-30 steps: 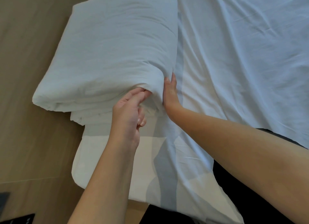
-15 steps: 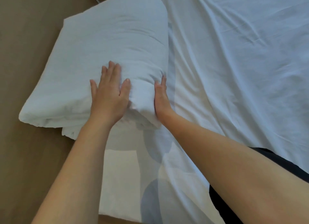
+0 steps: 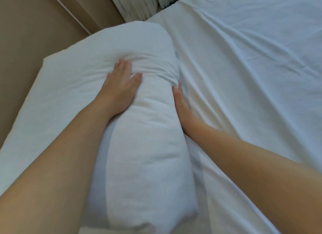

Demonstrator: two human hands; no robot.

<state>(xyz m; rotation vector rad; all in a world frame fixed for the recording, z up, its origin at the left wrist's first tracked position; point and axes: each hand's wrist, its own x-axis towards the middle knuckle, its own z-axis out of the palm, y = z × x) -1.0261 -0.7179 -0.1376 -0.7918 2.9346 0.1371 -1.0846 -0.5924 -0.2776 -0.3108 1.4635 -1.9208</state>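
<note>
White duvet (image 3: 148, 146) under left hand (image 3: 120, 87)

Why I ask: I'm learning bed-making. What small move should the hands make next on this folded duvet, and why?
Probably slide the left hand flat toward the far end of the folded duvet: creases bunch just ahead of its straight fingers, and the right hand lies against the duvet's side by the sheet, steadying it.

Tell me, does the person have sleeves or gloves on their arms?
No. Nothing is worn as far as shown: no sleeves, gloves, watch or bracelet. The left hand and right hand show no rings, and the nails look short and plain.
</note>
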